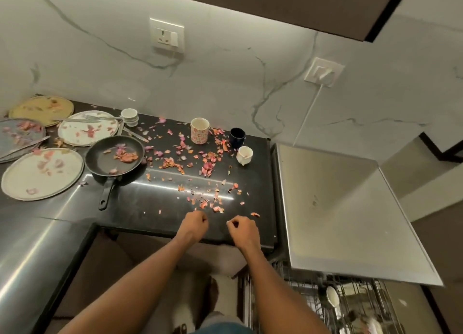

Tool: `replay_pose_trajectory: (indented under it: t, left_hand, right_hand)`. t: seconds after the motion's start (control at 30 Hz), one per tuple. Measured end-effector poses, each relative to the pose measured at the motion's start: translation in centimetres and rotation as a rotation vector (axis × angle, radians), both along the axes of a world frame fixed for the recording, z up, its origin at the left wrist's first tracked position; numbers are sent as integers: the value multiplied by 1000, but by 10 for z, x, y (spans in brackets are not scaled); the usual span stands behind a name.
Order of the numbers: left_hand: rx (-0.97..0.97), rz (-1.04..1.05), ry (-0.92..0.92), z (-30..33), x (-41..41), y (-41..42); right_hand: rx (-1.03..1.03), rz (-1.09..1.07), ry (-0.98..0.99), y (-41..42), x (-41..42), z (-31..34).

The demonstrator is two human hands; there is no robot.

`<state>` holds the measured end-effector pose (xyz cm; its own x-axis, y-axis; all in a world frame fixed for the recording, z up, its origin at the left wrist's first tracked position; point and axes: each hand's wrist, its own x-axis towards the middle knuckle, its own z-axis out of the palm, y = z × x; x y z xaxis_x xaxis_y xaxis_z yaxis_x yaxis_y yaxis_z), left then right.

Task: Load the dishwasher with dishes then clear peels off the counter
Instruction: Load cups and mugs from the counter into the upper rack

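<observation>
Head view has both hands curled up empty at the near desk (140, 208) edge, left hand (196, 222), right hand (241, 229); dishes sit far left, pan (114, 159) closest to the left hand; peels (205, 163) lie just beyond both.

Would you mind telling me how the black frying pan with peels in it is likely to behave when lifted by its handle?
The black frying pan will probably feel front-heavy: its long handle juts off one side. The loose pink peels inside look light and could slide or spill if it tilts. It looks rigid, so flexing seems unlikely.
</observation>
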<state>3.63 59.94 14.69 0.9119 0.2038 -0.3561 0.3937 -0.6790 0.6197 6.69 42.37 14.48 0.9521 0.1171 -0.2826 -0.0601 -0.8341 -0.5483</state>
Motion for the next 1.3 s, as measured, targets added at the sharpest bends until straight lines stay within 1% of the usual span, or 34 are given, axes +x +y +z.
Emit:
replay_pose_trajectory:
  t: [0.13, 0.23, 0.3, 0.4, 0.57, 0.67, 0.9, 1.0, 1.07, 1.13, 1.17, 1.23, 1.3]
  left_hand:
    - [-23, 7, -5, -1, 36, 8]
    - [-36, 13, -11, 6, 72, 18]
    - [-24, 39, -35, 9, 97, 27]
    - [-30, 102, -59, 13, 131, 37]
    - [-87, 228, -76, 9, 172, 47]
    - [-116, 284, -82, 5, 184, 44]
    - [-183, 416, -22, -5, 176, 41]
    - [-201, 483, -7, -15, 166, 45]
    - [-230, 535, -1, -19, 160, 48]
    - [-290, 593, -14, -18, 159, 49]
    - [-332, 629, -17, -15, 160, 49]
    - [-441, 718, -47, -9, 163, 48]
    - [-555, 780, -74, -3, 168, 48]
  right_hand:
    - [-3, -130, -62, 9, 55, 4]
    - [3, -172, -101, 23, 103, 3]
    - [-14, -162, -99, 32, 133, 4]
    - [-92, -113, -61, 40, 177, 5]
    - [-160, -79, -63, 46, 244, 13]
    - [-149, -55, -16, 48, 279, 14]
    - [-132, 24, 76, 54, 314, 4]
    - [-218, 23, 14, 58, 304, -2]
    - [-229, 14, -46, 61, 297, -3]
    - [-137, 20, -44, 68, 290, -4]
    - [-56, 26, -25, 72, 286, -2]
    - [144, 8, 33, 84, 274, 1]
    - [413, -65, 168, 99, 254, 3]
